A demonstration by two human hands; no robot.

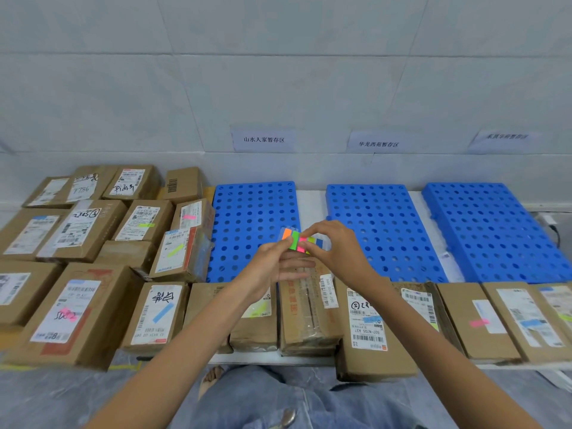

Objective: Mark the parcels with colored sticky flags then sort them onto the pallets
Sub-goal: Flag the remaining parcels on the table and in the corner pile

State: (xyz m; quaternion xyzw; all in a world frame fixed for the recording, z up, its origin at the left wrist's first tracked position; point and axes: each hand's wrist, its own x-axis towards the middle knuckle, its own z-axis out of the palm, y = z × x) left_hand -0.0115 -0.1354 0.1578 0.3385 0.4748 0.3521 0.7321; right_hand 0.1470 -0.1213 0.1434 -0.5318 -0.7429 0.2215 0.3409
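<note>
A clear pad of colored sticky flags [294,236], orange, green, pink, yellow and blue, is held up over the row of parcels. My left hand [272,264] holds the pad from below. My right hand [334,246] pinches a pink flag on the pad with thumb and forefinger. Under my hands lies a taped brown parcel [306,317] with no flag that I can see. Three blue perforated pallets lie behind: left [247,218], middle [377,227], right [495,230]. All three are bare.
Several cardboard parcels crowd the left [74,308], some with pink, green or blue flags. More parcels line the front right [476,317]. Paper signs [263,139] hang on the wall above each pallet. My knees in jeans [278,397] are below.
</note>
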